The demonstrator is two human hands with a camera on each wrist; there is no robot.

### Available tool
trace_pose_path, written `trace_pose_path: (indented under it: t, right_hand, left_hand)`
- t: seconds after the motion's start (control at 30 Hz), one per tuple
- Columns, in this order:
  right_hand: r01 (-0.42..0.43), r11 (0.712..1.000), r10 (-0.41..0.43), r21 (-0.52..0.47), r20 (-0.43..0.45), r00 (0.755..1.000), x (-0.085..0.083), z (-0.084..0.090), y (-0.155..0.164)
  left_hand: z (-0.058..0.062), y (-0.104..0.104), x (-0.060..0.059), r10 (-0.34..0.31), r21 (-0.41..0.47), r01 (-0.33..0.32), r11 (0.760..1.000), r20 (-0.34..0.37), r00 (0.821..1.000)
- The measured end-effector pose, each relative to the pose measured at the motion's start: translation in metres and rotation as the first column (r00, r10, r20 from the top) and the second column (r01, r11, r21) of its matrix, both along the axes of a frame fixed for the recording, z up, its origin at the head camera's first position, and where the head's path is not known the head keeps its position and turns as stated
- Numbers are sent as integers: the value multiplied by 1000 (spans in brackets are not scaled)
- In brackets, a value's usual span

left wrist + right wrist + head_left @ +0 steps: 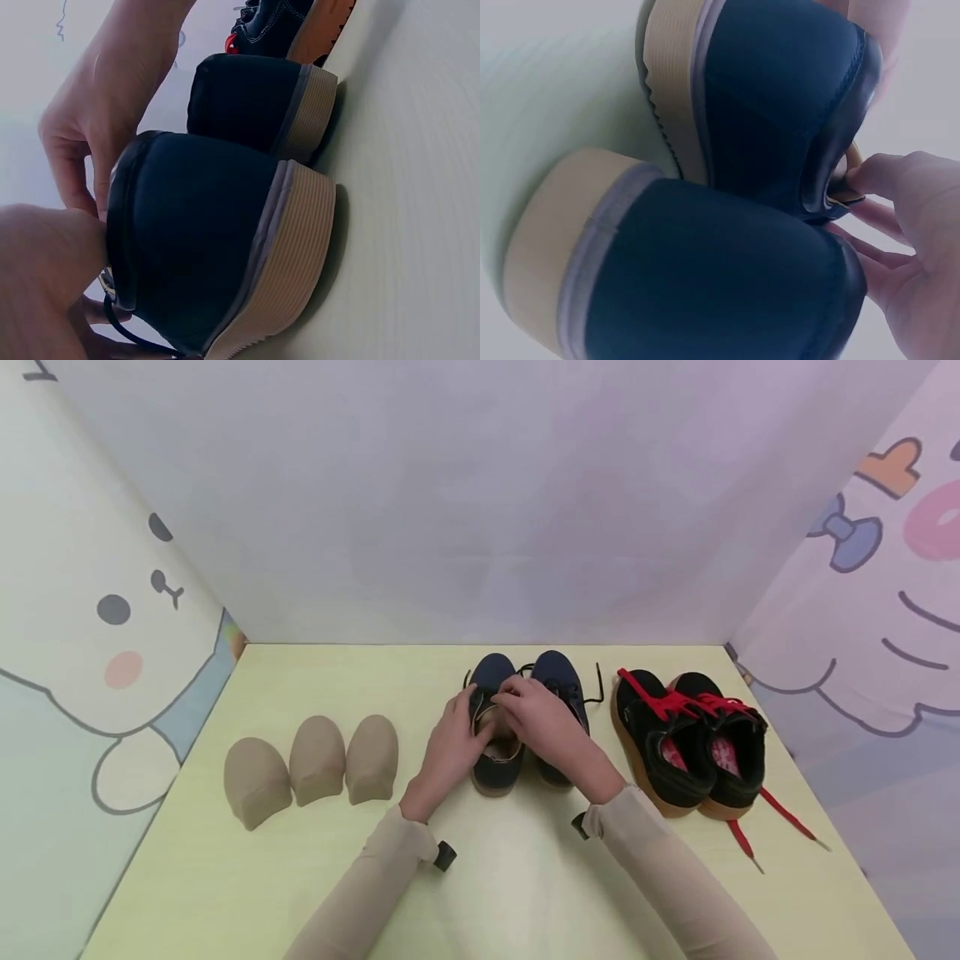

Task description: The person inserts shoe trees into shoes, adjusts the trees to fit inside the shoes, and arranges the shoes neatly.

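Two navy lace-up shoes stand side by side, toes pointing away. My left hand grips the left side of the left navy shoe, its thumb at the opening. From the other side my right hand pinches the edge of that opening near the tongue, thumb inside, as the right wrist view shows. Something beige shows within the shoe; whether it is lining or an insert I cannot tell. Close beside it is the right navy shoe, partly hidden behind my right hand in the head view.
Three beige toe-shaped shoe inserts lie in a row on the left of the pale table. At the right stand two black shoes with red laces trailing on the table. Printed fabric walls enclose the back and sides.
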State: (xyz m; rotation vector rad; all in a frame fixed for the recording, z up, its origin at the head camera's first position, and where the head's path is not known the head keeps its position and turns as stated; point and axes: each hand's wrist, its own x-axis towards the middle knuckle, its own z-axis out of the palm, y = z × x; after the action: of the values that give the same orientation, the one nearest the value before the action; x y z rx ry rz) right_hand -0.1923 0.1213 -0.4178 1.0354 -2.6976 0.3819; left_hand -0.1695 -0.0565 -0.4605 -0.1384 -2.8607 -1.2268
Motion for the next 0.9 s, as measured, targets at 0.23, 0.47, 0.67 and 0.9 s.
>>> trace_pose_path:
  t: [0.23,0.47,0.67,0.9]
  right_hand:
    - [-49,997,44,-65,-70,997,4,-2,0]
    - [-43,996,38,-73,-64,997,5,-5,1]
    - [-72,992,64,-104,-75,995,5,-6,1]
    - [-81,989,71,-127,-85,994,5,-7,2]
  left_hand:
    - [1,2,-4,36,-60,-38,997,-22,999]
    - [6,2,-8,50,-116,-52,992,-19,999]
    - [5,2,-12,68,-125,-70,990,-19,998]
    - [2,3,-17,75,-140,-81,987,-47,996]
